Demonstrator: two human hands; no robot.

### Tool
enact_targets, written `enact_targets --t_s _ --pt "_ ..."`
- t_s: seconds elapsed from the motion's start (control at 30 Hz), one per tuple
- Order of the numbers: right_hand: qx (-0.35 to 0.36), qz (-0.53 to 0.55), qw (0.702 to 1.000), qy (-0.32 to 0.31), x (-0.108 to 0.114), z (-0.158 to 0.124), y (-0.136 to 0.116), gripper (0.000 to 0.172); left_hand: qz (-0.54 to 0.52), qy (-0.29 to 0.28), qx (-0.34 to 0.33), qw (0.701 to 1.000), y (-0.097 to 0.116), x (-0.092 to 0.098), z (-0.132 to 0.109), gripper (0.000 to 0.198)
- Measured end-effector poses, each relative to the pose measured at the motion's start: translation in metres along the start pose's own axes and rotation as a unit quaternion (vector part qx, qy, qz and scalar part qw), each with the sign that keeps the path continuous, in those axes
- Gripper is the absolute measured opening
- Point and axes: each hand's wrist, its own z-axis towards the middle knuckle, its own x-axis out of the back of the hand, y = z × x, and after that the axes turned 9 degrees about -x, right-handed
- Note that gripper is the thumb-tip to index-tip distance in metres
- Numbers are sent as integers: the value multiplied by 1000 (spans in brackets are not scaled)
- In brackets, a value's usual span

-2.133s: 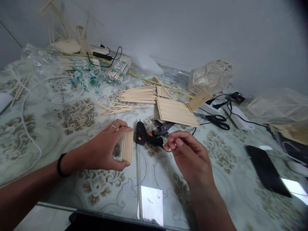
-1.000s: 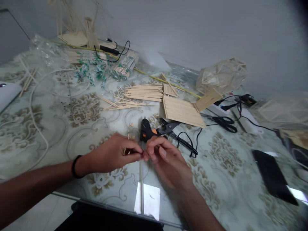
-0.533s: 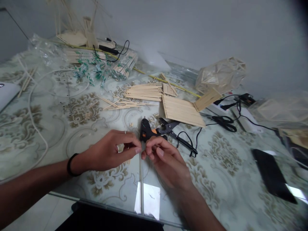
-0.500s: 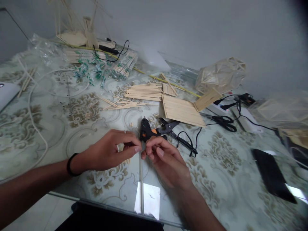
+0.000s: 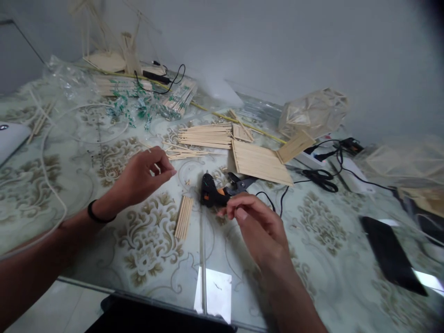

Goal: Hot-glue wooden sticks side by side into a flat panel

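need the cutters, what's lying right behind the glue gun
Black cutters lie just behind the glue gun, with a flat panel of sticks beyond them. Their handles are hidden by the gun and the right hand.

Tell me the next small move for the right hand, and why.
Probably close the right hand on the glue gun: its fingertips sit just beside the gun's handle, the gun lies flat on the glass table, and the small stick panel lies free beside it. The left hand hovers near the loose sticks, fingers pinched; whether it holds one is unclear.
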Motion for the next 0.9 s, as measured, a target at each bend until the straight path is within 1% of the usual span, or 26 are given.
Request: enact_targets --t_s 0.07,0.1,0.17,0.2,0.27,0.3,0.33,0.37,0.4,0.47,0.5,0.57,0.63,0.77,0.83,0.9 --pt "29 -91 994 43 6 2 -1 16 75 -37 -15 996 -12 0 3 21" --pt "45 -150 986 64 8 4 -1 16 92 -59 -25 994 -16 -1 4 24" --pt "75 -271 956 83 11 8 2 16 110 -90 -49 989 -21 -4 2 31" --pt "87 -324 938 81 11 10 4 16 113 -104 -61 986 -20 -7 0 34" --pt "104 -403 907 71 9 13 12 24 113 -135 -86 981 -15 -11 -7 39" --pt "108 -429 895 65 8 15 16 29 108 -159 -104 976 -11 -13 -11 40" --pt "110 -447 886 61 7 16 21 33 105 -207 -133 964 -6 -15 -15 44" --pt "110 -460 879 59 6 17 25 37 105 -247 -156 951 0 -16 -19 54" --pt "109 -469 875 59 4 18 28 40 110 -270 -175 940 5 -16 -22 67" --pt "104 -482 867 68 2 20 34 43 135 -305 -191 923 13 -16 -28 94" --pt "103 -490 863 76 1 22 35 43 149 -317 -194 916 16 -16 -29 103" --pt "100 -507 852 91 1 25 38 43 173 -338 -190 905 19 -15 -31 112" --pt "94 -522 842 100 2 29 39 39 186 -353 -181 899 20 -16 -32 109" --pt "86 -532 835 114 8 35 36 29 181 -354 -159 904 19 -18 -31 88" --pt "94 -514 842 130 11 35 32 30 171 -336 -156 913 19 -20 -30 82" --pt "99 -481 859 147 13 34 26 32 154 -314 -152 924 20 -20 -29 81"
